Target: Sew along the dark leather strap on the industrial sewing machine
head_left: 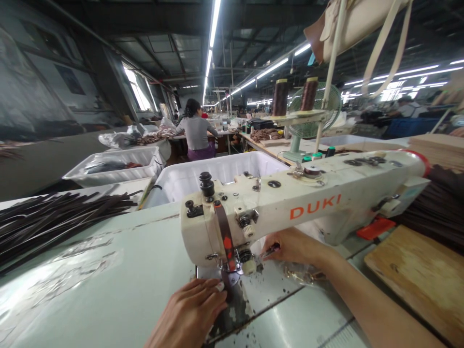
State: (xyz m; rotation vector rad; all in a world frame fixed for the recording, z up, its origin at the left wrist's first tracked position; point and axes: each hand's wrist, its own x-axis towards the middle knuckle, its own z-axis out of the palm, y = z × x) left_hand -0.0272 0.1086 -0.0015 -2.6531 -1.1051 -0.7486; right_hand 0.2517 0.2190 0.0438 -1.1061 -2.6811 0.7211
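A dark strap (225, 237) runs down the face of a cream sewing machine (326, 203) marked DUKI to the presser foot (232, 270), at the near edge of a pale green work table (108, 280). The person's left hand (192, 314) lies flat on the machine bed just before the foot, fingers closed together and pressing down on the strap's lower end rather than gripping it. The right hand (293, 246) reaches in under the machine's arm, thumb and forefinger pinched on a small dark tool (270, 251) beside the needle area.

Behind the machine stands a white plastic tub (181, 181); what it holds cannot be told. A second white tub (145, 157) farther left holds dark material and something red. A heap of dark strips (54, 217) lies spread on the table's left side, and a wooden board (416, 275) rests at right. Two brown thread cones (280, 96) stand above on a stand, near a green fan (319, 106). Farther down the workshop a person (197, 130) sits, back turned, at another table.
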